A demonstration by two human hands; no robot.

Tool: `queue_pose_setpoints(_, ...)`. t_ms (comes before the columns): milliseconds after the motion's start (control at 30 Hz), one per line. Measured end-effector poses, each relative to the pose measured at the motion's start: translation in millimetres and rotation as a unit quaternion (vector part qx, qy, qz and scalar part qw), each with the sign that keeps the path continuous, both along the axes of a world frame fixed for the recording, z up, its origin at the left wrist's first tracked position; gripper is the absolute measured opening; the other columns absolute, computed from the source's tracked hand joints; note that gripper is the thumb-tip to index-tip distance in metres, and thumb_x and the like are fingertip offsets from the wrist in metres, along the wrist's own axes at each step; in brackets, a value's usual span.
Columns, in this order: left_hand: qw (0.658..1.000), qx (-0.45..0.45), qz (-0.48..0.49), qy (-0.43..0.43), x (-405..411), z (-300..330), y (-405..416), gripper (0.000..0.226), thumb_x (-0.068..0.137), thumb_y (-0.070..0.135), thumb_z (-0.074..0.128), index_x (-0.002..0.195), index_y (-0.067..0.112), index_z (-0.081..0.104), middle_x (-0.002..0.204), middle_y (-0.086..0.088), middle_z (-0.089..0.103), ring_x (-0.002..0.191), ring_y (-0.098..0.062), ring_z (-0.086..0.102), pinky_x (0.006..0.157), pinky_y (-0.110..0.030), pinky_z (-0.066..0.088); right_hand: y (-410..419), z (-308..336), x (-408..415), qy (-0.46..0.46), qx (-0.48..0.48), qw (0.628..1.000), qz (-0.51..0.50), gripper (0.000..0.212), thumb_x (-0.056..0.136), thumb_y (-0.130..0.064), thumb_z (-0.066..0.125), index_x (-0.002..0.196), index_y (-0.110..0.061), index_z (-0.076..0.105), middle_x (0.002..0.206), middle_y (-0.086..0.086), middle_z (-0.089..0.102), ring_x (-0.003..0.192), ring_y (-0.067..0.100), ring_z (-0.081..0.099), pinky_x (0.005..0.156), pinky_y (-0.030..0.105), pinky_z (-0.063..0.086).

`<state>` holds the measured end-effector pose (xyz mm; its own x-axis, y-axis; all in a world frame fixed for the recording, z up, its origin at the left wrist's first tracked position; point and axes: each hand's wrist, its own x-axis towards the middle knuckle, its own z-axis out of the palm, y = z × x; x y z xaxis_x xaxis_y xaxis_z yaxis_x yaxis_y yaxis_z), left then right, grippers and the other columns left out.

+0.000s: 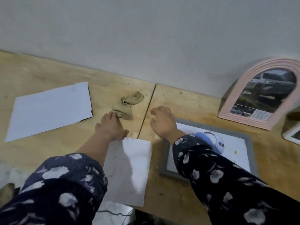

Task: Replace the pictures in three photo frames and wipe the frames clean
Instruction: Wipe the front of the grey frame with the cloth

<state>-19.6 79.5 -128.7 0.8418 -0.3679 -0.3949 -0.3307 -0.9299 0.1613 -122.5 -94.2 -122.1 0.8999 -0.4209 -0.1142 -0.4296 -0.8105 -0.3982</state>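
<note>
At centre frame the left hand (pixel 110 125) reaches flat, fingers straight, its tips touching the crumpled cloth (pixel 128 105); it holds nothing. Just right, the right hand (pixel 162 122) hovers with loosely curled, empty fingers above the grey frame (pixel 250 143).

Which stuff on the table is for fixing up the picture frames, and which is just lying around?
For the job:
- pink arched frame
- grey rectangular frame
- white frame corner at the right edge
- crumpled beige cloth
- white paper sheets

Just lying about:
- thin cable below the table edge
</note>
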Motion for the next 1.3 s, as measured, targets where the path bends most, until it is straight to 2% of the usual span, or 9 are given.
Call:
queue_pose_setpoints(167,1.0,-0.008,-0.012,0.01,2,-6,7,0.102,0.08,0.064,0.06,0.154,0.017,0.008,0.161,0.005,0.002,0.147,-0.019,0.009,0.114,-0.046,0.025,28,-7,64,0.011,0.154,0.988,-0.026,0.026,0.091,-0.028,0.042,0.078,-0.03,0.065,0.083,0.002,0.061,0.095,0.03,0.053,0.079,0.033,0.046)
queue_pose_setpoints(300,1.0,0.005,-0.028,0.0,6,-8,10,0.1,0.081,0.066,0.057,0.154,0.018,0.007,0.161,0.005,0.001,0.146,-0.019,0.009,0.112,-0.046,0.025,44,-11,99,0.047,0.158,0.983,-0.076,0.038,0.091,-0.039,0.043,0.12,-0.023,0.062,0.12,0.006,0.06,0.119,0.033,0.044,0.095,0.043,0.044)
queue_pose_setpoints(467,0.999,0.013,-0.033,0.0,9,-9,10,0.1,0.081,0.067,0.056,0.154,0.018,0.007,0.161,0.006,0.0,0.146,-0.02,0.008,0.112,-0.046,0.026,56,-23,114,0.038,0.146,0.981,-0.12,0.03,0.082,-0.04,0.05,0.061,-0.019,0.053,0.074,0.004,0.06,0.089,0.033,0.063,0.074,0.036,0.049)
queue_pose_setpoints(667,0.999,0.017,-0.031,0.0,11,-11,9,0.1,0.081,0.067,0.057,0.153,0.017,0.01,0.161,0.006,0.0,0.146,-0.02,0.01,0.11,-0.046,0.027,53,-7,106,-0.083,0.3,0.933,-0.181,0.012,0.07,-0.039,0.059,0.061,-0.032,0.058,0.094,-0.007,0.065,0.099,0.025,0.056,0.09,0.043,0.048)
queue_pose_setpoints(867,1.0,-0.004,-0.006,0.007,8,-11,6,0.097,0.081,0.06,0.063,0.149,0.016,0.011,0.16,0.002,0.009,0.144,-0.024,0.016,0.109,-0.049,0.03,30,42,77,-0.201,0.275,0.923,-0.178,0.013,0.064,-0.04,0.055,0.063,-0.028,0.051,0.106,-0.015,0.043,0.107,0.016,0.037,0.098,0.035,0.032)
queue_pose_setpoints(1000,0.999,-0.02,-0.043,-0.021,-10,-1,-7,0.097,0.086,0.034,0.064,0.153,0.016,-0.004,0.161,0.001,-0.007,0.148,-0.025,0.004,0.116,-0.054,0.016,2,76,47,-0.303,0.432,0.813,-0.246,0.022,0.083,-0.022,0.055,0.065,-0.02,0.042,0.074,-0.003,0.045,0.071,0.014,0.043,0.067,0.029,0.035)
queue_pose_setpoints(1067,0.993,-0.036,-0.095,-0.052,-28,1,-16,0.091,0.089,0.027,0.056,0.153,0.015,-0.007,0.161,0.001,-0.013,0.148,-0.023,-0.004,0.117,-0.056,0.007,-15,80,32,-0.315,0.492,0.749,-0.312,0.017,0.07,-0.032,0.058,0.07,-0.018,0.048,0.078,0.006,0.047,0.074,0.024,0.046,0.07,0.031,0.038)
queue_pose_setpoints(1200,0.971,-0.101,-0.212,-0.051,-73,-5,-31,0.08,0.094,0.055,0.037,0.154,0.017,0.0,0.161,0.003,-0.01,0.148,-0.019,-0.004,0.115,-0.058,-0.001,-35,80,-16,-0.29,0.596,0.66,-0.354,0.033,0.075,-0.032,0.064,0.101,-0.011,0.064,0.095,0.012,0.065,0.085,0.031,0.064,0.073,0.038,0.054)
queue_pose_setpoints(1300,0.951,-0.14,-0.277,-0.012,-100,-15,-31,0.09,0.086,0.076,0.025,0.154,0.022,0.001,0.161,0.007,-0.008,0.148,-0.013,-0.008,0.115,-0.057,-0.009,-43,66,-43,-0.263,0.569,0.697,-0.349,0.029,0.084,-0.009,0.06,0.112,-0.004,0.061,0.103,0.016,0.067,0.092,0.032,0.066,0.082,0.047,0.056)
